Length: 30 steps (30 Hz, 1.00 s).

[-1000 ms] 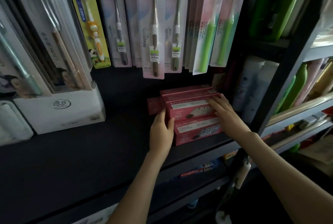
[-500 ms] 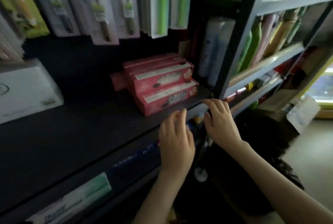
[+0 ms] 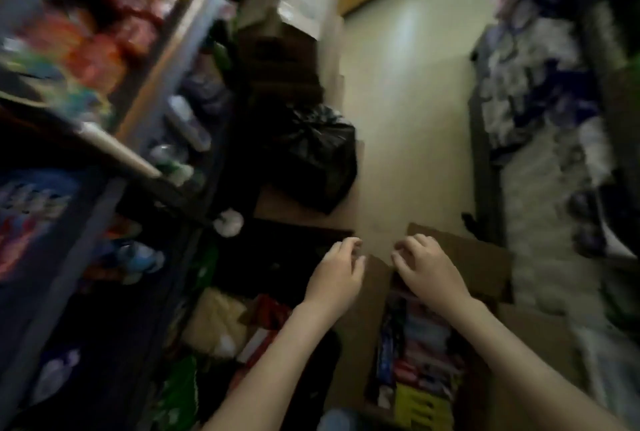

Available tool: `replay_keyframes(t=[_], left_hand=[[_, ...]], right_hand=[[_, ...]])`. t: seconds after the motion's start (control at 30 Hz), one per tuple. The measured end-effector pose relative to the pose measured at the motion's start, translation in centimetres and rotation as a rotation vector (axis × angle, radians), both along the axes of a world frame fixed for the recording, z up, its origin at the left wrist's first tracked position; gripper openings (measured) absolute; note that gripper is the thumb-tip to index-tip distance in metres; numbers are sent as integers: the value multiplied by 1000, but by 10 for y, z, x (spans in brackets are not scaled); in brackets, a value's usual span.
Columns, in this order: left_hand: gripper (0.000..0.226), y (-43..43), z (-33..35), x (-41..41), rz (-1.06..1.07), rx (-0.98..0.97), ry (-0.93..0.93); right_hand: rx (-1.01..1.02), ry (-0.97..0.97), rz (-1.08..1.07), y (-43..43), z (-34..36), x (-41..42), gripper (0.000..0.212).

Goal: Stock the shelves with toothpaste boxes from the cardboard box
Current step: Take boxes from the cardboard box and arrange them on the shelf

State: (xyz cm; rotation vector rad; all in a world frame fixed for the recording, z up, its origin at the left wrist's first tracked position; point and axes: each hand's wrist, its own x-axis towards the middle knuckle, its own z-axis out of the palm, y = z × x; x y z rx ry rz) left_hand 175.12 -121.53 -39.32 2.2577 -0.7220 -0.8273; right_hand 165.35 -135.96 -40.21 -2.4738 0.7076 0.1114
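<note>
At the far left, shelves (image 3: 114,150) crowded with colourful goods are seen, too blurred for the goods to be told apart. Just right of them, stacked brown cartons (image 3: 287,60) and a black bag (image 3: 318,160) are set on the pale floor (image 3: 408,112). Lower down, the left hand (image 3: 337,274) is held in the air at the left edge of the cardboard box (image 3: 481,257), fingers loosely curled; its grip is released and nothing is held. Near it but apart from it, the right hand (image 3: 427,268) is held over the open top of the box, fingers likewise loosely curled, its grip released and nothing grasped. Below the right wrist, the toothpaste boxes (image 3: 422,361) are packed inside the cardboard box on the floor, blurred blue, red and yellow, touched by neither hand. At the far right, more blurred goods (image 3: 540,91) are piled along the floor.
</note>
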Motion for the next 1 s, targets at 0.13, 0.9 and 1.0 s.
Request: replay_keyframes(t=[0.13,0.9,1.0], left_hand=[[31,-66,-93,-66,-154,105,148],[61,-82,-510,-244,-229,481,351],[60,-84,-491,-247,102,394,532]], right_hand=[[171,230,-264,-50,-98,-112,25],[257,673,-106,-42,-529,-254,67],[174,629,-62,-37,-506,-249,58]])
